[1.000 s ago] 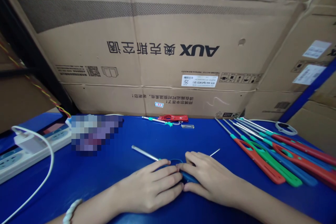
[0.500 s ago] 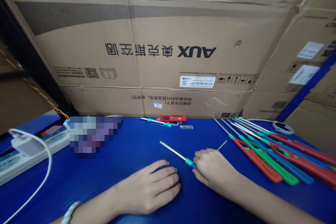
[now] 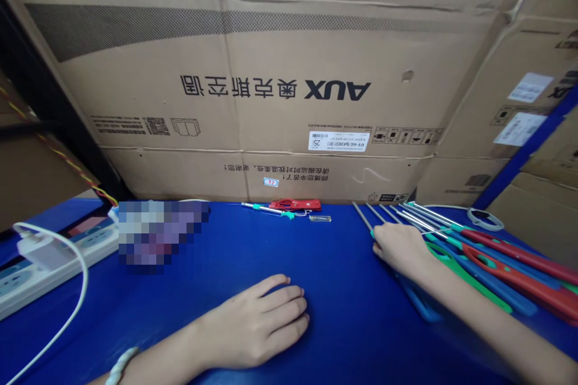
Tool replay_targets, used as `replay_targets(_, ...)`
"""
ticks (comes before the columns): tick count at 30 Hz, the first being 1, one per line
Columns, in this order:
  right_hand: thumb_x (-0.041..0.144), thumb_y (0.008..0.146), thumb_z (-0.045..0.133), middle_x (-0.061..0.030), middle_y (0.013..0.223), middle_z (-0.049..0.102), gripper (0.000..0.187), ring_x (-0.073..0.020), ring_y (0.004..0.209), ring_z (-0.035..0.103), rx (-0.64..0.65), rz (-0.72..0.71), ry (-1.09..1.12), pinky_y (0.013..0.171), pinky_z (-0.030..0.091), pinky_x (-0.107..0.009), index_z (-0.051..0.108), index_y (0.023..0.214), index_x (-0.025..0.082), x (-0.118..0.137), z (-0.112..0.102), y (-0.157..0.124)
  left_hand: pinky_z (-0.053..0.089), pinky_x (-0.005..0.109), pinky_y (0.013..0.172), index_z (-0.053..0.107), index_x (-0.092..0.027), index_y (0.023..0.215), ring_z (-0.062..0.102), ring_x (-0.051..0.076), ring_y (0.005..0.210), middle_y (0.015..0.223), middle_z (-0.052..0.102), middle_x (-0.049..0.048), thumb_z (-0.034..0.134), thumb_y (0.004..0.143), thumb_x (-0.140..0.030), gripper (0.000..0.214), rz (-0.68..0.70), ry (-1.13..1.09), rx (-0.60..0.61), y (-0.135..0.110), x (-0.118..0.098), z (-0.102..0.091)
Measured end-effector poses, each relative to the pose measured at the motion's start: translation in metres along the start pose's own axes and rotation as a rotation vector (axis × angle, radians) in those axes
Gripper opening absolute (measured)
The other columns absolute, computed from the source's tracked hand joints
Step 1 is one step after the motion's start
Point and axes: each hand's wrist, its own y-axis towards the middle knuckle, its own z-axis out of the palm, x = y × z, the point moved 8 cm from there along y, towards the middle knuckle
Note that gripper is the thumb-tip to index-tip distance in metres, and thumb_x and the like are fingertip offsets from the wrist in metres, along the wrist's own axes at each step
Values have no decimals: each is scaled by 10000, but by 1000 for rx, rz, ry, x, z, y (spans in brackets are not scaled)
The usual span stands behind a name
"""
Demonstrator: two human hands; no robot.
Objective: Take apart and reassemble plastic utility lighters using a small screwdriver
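A blue surface (image 3: pixel 343 289) is seen from above, backed by a large cardboard box (image 3: pixel 271 72). To the right of the box label, long-nosed lighters (image 3: pixel 478 258) are laid side by side, metal tubes pointing toward the box, as if sorted into a tidy row. The right hand (image 3: pixel 400 248) is set on the near end of that row, its grip closed around a blue lighter (image 3: pixel 418 301) at the row's left edge. The left hand (image 3: pixel 264 325) is rested flat and empty, fingers apart, below the box label. A lone red lighter (image 3: pixel 293 205) lies against the box foot.
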Motion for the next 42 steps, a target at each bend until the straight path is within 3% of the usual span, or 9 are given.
replay_targets(5,121,801,572,-181,912,724,147,-314,867,697,36,13,-1,639,467,-322,712,844,130,-15,11,6,381,388,1023,639,-104,1049,573,208,1064,1080,652,85,310,1001,-101,332,-1,-9,-7,1,0,0)
replay_targets(10,186,837,573,-169,851,709,122,-295,839,688,-11,-21,36,675,460,-331,689,831,148,-20,7,9,384,392,1011,637,-98,1033,571,213,1060,1068,651,88,313,1000,-95,326,1,-19,-7,1,0,1)
replay_targets(14,230,920,480,-151,852,693,216,-269,833,667,-60,-206,123,742,451,-355,660,843,140,13,-4,1,375,401,1015,634,-95,1035,572,217,1056,1064,652,90,307,1002,-99,328,-4,-21,-1,1,0,2)
replay_targets(19,267,922,516,-15,789,665,188,-176,804,622,-28,-555,284,931,392,-359,623,783,198,73,-6,-27,374,392,1004,636,-95,1020,578,213,1035,1034,660,85,304,1007,-103,332,0,-18,-5,1,0,1)
replay_targets(23,166,887,479,-26,755,605,196,-199,816,571,-42,-687,406,957,355,-458,598,731,177,85,-7,-38,373,395,1007,633,-98,1026,575,214,1040,1035,661,84,308,1006,-105,326,2,-14,-1,1,0,1)
replay_targets(29,154,764,564,-36,899,556,34,-215,876,514,-83,-644,401,868,391,-422,552,755,185,61,-21,-33,372,390,1013,633,-102,1019,573,207,1040,1023,659,82,299,1005,-99,334,1,-5,-5,2,-1,1)
replay_targets(32,129,729,554,-64,949,554,136,-242,926,521,-83,-536,370,876,399,-426,556,854,180,41,-23,-29,360,397,1025,631,-96,1013,569,209,1049,1026,655,88,301,1004,-96,330,0,-12,1,2,-1,1)
replay_targets(37,65,603,587,-185,1225,527,541,-355,1204,447,54,-317,177,980,336,-500,554,1139,137,3,9,-16,356,396,1028,630,-95,1008,567,211,1053,1023,650,88,293,1004,-98,337,2,-27,1,1,0,2)
replay_targets(42,135,606,640,-206,1172,557,509,-392,1165,485,47,-234,152,924,362,-531,577,1111,147,-16,17,-7,364,395,1027,628,-96,1006,566,210,1051,1008,649,91,299,1002,-102,329,-9,-24,4,1,1,4)
